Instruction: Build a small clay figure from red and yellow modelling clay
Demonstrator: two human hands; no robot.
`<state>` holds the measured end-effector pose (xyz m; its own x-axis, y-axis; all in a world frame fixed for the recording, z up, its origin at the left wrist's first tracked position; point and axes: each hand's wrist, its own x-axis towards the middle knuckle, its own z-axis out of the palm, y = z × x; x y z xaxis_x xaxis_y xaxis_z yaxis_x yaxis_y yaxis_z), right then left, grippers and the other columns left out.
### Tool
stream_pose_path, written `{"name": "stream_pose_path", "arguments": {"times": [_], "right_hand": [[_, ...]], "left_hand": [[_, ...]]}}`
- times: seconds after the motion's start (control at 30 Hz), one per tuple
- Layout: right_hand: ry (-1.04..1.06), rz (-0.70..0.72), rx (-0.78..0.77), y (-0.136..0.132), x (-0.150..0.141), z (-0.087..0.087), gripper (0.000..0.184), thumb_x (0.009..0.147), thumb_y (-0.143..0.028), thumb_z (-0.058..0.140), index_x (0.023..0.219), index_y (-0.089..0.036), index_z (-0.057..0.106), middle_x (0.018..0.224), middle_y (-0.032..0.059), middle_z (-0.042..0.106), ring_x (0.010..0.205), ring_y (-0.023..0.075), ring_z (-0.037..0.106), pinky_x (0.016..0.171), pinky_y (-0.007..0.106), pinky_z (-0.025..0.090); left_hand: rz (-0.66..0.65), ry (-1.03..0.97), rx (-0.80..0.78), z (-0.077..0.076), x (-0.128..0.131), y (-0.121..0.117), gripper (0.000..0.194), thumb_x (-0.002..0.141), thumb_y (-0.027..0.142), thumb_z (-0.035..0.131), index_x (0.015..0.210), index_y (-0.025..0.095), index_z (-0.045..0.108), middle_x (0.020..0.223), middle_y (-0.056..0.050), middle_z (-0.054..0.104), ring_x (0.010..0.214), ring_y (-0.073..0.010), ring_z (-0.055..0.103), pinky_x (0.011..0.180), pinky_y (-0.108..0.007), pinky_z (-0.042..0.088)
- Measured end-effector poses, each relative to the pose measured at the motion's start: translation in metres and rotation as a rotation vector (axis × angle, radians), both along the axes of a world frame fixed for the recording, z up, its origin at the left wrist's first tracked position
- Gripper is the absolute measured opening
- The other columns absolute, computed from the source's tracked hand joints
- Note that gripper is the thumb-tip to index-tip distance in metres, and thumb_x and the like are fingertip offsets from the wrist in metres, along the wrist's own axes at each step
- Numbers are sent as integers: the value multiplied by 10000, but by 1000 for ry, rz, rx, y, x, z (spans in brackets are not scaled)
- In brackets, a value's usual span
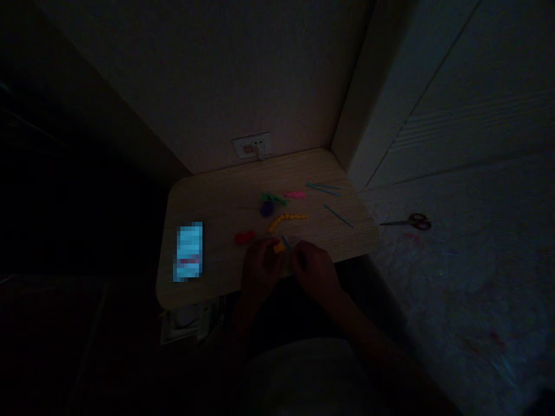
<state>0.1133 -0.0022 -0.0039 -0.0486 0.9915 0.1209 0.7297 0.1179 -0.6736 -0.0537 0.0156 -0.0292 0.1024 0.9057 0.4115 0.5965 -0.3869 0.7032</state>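
Observation:
The scene is very dark. My left hand (261,267) and my right hand (313,270) meet at the near edge of a small wooden table (217,202). Between their fingertips sits a small orange piece (278,247) with a thin teal stick (286,242) beside it; both hands seem pinched on these, though the fingers are dim. Just beyond lie a yellow beaded strand (287,219), a red lump (244,237), a purple and green piece (269,203) and a pink piece (295,195).
A lit phone screen (189,252) lies on the table's left side. More teal sticks (323,188) lie at the back right. Red-handled scissors (411,222) rest on the surface to the right. A wall socket (252,145) sits behind the table.

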Motion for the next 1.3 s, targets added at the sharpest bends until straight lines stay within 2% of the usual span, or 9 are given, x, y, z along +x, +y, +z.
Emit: {"name": "stream_pose_path", "arguments": {"times": [0.3,0.53,0.83,1.03,1.3], "right_hand": [[-23,6,9,-1,-3,2,82,907,-156,591,842,-199,617,820,58,693,743,203,634,682,298,399],[-53,60,32,-4,-8,1,118,929,-140,543,845,-209,591,839,54,681,748,198,615,673,297,391],[-48,51,24,-4,-9,0,122,941,-152,542,842,-215,574,820,47,665,733,198,600,667,298,386],[-54,108,33,-3,-10,2,144,949,-129,527,842,-208,582,839,59,668,744,198,603,677,296,387],[-34,91,49,-3,-10,1,144,965,-156,521,844,-212,575,838,55,671,751,198,606,679,296,395]], "left_hand": [[-31,-65,56,2,-1,0,178,905,135,668,1053,228,702,1053,-45,765,990,-204,731,914,-361,600],[-72,-81,56,0,-1,0,144,944,181,655,1060,229,726,1076,-56,776,1000,-203,743,911,-367,621],[-74,-13,56,-1,-1,-3,169,986,221,608,1087,242,742,1109,-69,774,1044,-215,738,943,-410,626],[-97,-29,73,-6,-2,-2,185,984,186,600,1076,240,752,1120,-65,767,1046,-206,729,947,-397,618],[-106,1,51,-3,-1,-2,173,985,193,593,1091,238,723,1117,-67,743,1051,-214,715,949,-391,607]]}}
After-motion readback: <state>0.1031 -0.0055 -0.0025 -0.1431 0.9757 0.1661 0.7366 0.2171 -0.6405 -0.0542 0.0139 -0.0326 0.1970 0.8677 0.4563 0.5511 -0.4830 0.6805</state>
